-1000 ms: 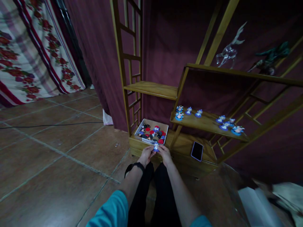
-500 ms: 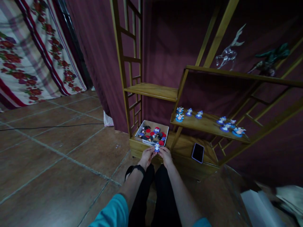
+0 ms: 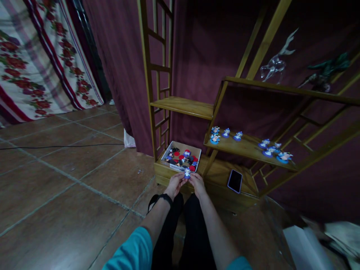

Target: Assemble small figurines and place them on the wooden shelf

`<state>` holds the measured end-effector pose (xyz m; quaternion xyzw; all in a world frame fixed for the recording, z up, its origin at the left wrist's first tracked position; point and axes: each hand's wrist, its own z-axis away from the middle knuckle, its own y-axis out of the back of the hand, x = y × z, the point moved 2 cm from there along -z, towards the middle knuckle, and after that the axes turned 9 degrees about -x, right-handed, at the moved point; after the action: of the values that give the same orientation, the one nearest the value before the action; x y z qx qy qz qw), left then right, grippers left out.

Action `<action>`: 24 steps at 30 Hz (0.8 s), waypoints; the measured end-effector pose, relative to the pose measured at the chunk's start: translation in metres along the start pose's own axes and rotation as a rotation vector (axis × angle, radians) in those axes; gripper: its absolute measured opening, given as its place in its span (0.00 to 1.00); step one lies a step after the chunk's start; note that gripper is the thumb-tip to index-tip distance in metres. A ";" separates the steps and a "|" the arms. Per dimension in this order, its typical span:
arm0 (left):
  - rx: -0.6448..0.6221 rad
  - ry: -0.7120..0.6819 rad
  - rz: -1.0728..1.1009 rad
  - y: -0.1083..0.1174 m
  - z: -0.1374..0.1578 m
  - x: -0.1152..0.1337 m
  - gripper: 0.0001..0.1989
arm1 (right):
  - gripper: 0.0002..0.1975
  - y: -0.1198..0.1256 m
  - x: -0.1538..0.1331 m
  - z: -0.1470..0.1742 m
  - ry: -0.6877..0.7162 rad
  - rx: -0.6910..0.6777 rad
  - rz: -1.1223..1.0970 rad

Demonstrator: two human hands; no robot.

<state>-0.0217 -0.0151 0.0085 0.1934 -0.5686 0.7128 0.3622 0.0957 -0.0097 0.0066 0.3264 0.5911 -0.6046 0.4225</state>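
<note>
A small white and purple figurine (image 3: 187, 173) on a purple base stands upright between my hands. My left hand (image 3: 176, 183) pinches its left side, and my right hand (image 3: 197, 183) grips the right side with its fingertips. Just beyond them sits a shallow cardboard box (image 3: 166, 149) of mixed figurines with red, black and purple parts. On the shelf (image 3: 244, 147) to the right, several similar figurines are set out in two groups; a purple-based figurine (image 3: 237, 136) is in the left group and a blue-based figurine (image 3: 284, 157) at the right end.
A phone (image 3: 235, 181) lies on the lower wooden board right of the box. Higher up are a bare wooden shelf (image 3: 185, 106), a clear glass deer (image 3: 277, 63) and a dark green ornament (image 3: 326, 71). A black cable (image 3: 62, 146) crosses the tiled floor at left.
The view has shifted slightly. Both hands still hold the figurine in front of the box, with little visible movement.
</note>
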 end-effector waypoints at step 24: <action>-0.096 -0.129 -0.137 -0.003 0.000 -0.005 0.20 | 0.15 0.001 0.002 -0.003 0.031 -0.048 0.056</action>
<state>-0.0164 -0.0165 0.0072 0.2596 -0.6099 0.6443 0.3815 0.0957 -0.0067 0.0035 0.3419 0.6025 -0.5731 0.4378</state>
